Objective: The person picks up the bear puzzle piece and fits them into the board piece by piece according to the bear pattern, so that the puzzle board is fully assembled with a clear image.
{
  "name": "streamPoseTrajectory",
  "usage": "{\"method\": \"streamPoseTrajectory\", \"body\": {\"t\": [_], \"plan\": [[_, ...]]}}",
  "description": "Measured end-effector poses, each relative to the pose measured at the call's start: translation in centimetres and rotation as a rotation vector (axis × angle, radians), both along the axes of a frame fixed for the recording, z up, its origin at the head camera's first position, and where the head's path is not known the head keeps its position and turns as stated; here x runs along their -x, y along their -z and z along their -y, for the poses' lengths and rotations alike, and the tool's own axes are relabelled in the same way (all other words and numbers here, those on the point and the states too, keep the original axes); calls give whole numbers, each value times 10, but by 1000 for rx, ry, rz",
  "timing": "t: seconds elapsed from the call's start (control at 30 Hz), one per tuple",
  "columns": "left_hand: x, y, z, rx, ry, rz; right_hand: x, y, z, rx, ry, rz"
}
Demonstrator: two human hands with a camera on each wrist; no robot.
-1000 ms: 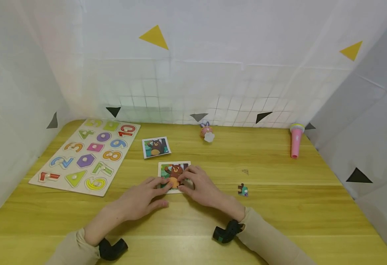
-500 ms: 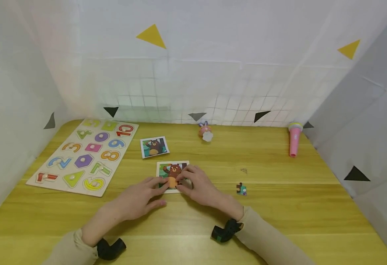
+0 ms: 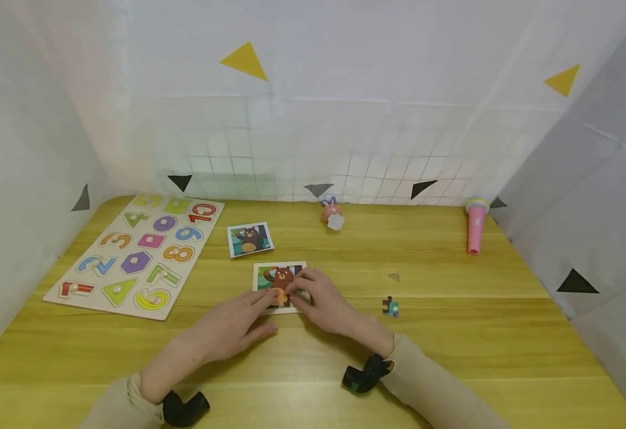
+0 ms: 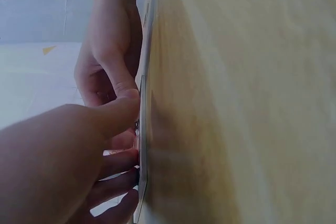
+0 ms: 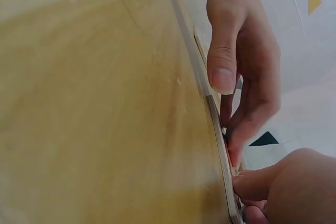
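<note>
A bear jigsaw puzzle (image 3: pixel 265 276) lies in a pale wooden frame on the table, between both hands. My left hand (image 3: pixel 232 325) reaches over its lower left, extended fingertips resting on the bear's belly; the thumb lies apart, by the front edge. At the puzzle's right part, my right hand (image 3: pixel 326 304) has curled fingers and thumb close together, pinching a small puzzle piece that they mostly hide. One loose puzzle piece (image 3: pixel 390 307) lies right of that hand. Edge-on, the puzzle frame (image 4: pixel 143 145) shows in the left wrist view, and its thin side (image 5: pixel 223 161) in the right wrist view.
Behind the puzzle lies a bear picture card (image 3: pixel 250 239). A number-and-shape peg board (image 3: pixel 136 256) fills the table's left side. A small pink rabbit-eared toy (image 3: pixel 332 213) stands at the back, and a pink toy microphone (image 3: pixel 475 226) lies far right. White sheets surround the table.
My left hand has shifted slightly right, its thumb moving toward the puzzle's front edge. The right hand stays at the puzzle's right part. The view has moved a little.
</note>
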State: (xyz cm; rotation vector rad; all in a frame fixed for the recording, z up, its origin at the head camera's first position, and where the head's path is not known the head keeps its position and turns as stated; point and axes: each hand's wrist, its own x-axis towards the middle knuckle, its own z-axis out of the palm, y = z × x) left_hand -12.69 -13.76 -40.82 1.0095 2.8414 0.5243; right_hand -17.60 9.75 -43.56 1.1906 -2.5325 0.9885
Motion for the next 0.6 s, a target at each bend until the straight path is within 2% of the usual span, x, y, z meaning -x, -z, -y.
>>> {"method": "streamPoseTrajectory", "body": {"t": [0.27, 0.47, 0.6], "plan": [[1, 2, 1, 35, 35, -7, 0, -3, -1, -21, 1, 16], [0, 2, 0, 33, 48, 29, -4, -6, -5, -29, -3, 32], [-1, 2, 0, 34, 45, 51, -9, -9, -14, -26, -1, 95]]}}
